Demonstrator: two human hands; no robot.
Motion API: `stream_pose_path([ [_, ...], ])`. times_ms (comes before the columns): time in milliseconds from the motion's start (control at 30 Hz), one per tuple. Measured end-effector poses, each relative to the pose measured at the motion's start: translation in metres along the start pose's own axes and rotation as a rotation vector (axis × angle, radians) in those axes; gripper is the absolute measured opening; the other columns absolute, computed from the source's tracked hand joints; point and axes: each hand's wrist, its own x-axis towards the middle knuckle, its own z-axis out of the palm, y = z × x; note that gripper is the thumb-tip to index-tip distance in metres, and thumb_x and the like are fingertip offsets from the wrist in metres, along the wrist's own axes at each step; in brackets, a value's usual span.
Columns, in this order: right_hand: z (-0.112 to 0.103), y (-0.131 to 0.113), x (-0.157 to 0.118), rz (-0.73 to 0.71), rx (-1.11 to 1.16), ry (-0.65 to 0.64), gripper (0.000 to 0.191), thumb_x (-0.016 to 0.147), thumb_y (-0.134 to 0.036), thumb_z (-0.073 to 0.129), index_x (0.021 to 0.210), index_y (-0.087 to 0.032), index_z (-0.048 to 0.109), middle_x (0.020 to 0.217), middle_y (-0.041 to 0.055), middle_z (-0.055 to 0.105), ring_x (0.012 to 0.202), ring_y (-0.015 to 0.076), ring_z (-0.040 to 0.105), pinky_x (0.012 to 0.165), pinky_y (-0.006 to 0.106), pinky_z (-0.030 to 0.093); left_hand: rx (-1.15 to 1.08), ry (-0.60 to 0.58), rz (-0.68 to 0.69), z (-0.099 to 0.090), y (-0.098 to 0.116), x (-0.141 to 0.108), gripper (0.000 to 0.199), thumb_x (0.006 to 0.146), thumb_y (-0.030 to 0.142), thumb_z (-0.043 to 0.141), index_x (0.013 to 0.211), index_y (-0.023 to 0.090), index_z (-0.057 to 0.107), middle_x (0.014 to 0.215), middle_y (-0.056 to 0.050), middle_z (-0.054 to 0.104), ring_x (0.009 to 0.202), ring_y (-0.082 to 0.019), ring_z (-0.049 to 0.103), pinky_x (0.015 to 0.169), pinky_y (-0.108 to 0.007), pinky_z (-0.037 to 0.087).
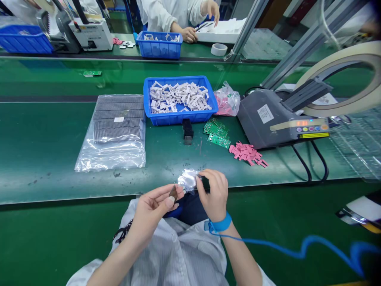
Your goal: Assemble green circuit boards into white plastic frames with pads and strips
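Note:
Between thumb and fingers of my left hand [159, 202] is a small flat dark brown piece [173, 192], held just over the bench's front edge. My right hand [214, 192], with a blue wrist strap [220, 224] on its wrist, has thumb and index finger closed at the right side of a shiny clear plastic film or small bag [187, 178]. Whether anything else sits in that pinch is hidden. Beyond the hands lie a black block-shaped part [187, 131], green circuit boards [218, 132] and a pile of pink clips [247, 153].
A blue bin [180, 117] of white plastic frames stands behind, beside a clear bag of dark strips [116, 155]. On the right are a grey tape dispenser [262, 115] with a large tape roll [375, 93] and black cables. A co-worker's hands [190, 33] show across the partition.

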Motion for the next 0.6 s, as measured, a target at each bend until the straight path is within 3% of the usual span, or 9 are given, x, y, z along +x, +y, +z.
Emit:
stream_pose_path([
  [167,-0.021,-0.009,-0.001,-0.231,0.008,-0.122,0.022,0.088,-0.012,0.055,0.108,-0.020,0.062,0.105,0.0032,0.071,0.102,0.0194,0.060,0.087,0.035,0.040,-0.007,0.009,-0.049,0.002,0.000,0.002,0.026,0.064,0.034,0.080,0.088,0.025,0.075,0.087,-0.003,0.078,0.084,-0.016,0.073,0.064,-0.015,0.057],
  [300,-0.042,-0.029,0.009,-0.362,0.061,-0.097,0.031,0.088,-0.033,0.059,0.112,-0.013,0.059,0.106,0.0103,0.070,0.105,0.0228,0.058,0.087,0.038,0.043,0.005,-0.076,-0.012,0.007,-0.002,0.001,0.025,0.061,0.030,0.083,0.084,0.025,0.076,0.082,-0.002,0.079,0.080,-0.016,0.073,0.066,-0.016,0.057],
  [367,-0.046,-0.039,0.013,-0.430,0.083,-0.080,0.029,0.087,-0.031,0.061,0.109,-0.014,0.061,0.103,0.0095,0.071,0.102,0.0219,0.058,0.088,0.038,0.043,0.024,-0.142,0.023,0.010,-0.003,0.000,0.024,0.061,0.026,0.083,0.084,0.024,0.076,0.080,-0.001,0.079,0.076,-0.014,0.073,0.070,-0.016,0.056],
  [467,-0.049,-0.048,0.014,-0.377,0.200,-0.063,0.019,0.087,-0.019,0.060,0.105,-0.016,0.061,0.097,0.0065,0.072,0.094,0.0193,0.061,0.086,0.036,0.045,0.042,-0.251,0.061,0.012,-0.004,-0.001,0.022,0.065,0.030,0.080,0.086,0.024,0.075,0.079,-0.001,0.078,0.075,-0.013,0.072,0.067,-0.016,0.055],
  [600,-0.053,-0.052,0.009,-0.115,0.708,-0.158,0.029,0.084,-0.030,0.064,0.110,-0.021,0.054,0.100,0.0069,0.070,0.098,0.0205,0.061,0.082,0.037,0.052,0.011,-0.487,-0.025,0.013,-0.006,-0.003,0.040,0.071,0.052,0.068,0.097,0.021,0.074,0.089,-0.006,0.077,0.086,-0.020,0.071,0.074,-0.026,0.055],
])
